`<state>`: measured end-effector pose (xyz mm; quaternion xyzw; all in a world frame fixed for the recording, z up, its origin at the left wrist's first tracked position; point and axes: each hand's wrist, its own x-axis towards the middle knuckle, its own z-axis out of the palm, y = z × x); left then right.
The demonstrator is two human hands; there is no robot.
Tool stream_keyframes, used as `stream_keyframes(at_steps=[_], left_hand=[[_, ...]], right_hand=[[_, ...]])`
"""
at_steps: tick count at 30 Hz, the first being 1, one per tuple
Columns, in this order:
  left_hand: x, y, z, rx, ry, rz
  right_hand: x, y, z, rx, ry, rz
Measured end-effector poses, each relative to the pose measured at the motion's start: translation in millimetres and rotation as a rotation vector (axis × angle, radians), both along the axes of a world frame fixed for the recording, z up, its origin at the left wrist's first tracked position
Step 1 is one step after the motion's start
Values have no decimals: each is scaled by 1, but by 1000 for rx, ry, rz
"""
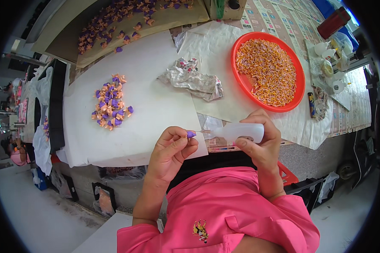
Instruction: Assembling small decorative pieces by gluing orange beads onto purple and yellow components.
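Note:
Between the thumb and fingers of my left hand (169, 149) is a small purple piece (191, 134), most of it covered by the fingertips. My right hand (264, 141) wraps round a white squeeze bottle (236, 132), which lies sideways with its thin nozzle toward the purple piece. The nozzle tip comes very close to the piece; whether they touch I cannot tell. On the white sheet (143, 114), left of my hands, lies a pile of small purple and peach figure parts (112, 103).
A red round tray (300, 86) full of tiny orange, yellow and pale pieces stands at the right. A crumpled cloth (194, 80) lies mid-table. Many purple and peach parts (101, 31) cover a brown surface at the far left. More bottles (325, 49) and a dark red cylinder (334, 22) stand far right.

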<state>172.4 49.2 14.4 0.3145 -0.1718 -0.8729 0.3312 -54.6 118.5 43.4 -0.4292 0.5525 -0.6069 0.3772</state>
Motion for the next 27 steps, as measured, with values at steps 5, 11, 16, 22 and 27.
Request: stream_keyframes(at_steps=[5,11,16,22,27], left_hand=[[-9,5,0,0,-35,-7],[-15,7,-2,-18,-67,-25],[-15,6,-4,-50,-110,-59],[-17,6,-4,-71,-169,-77],[-18,6,-5,-79,-185,-86]], right_hand=[[-4,8,-4,-67,199,17],[-7,7,-5,-114,345,5],[-7,6,-8,-110,358,9],[-7,9,-7,-24,332,24],[-8,8,-9,-26,329,32]])
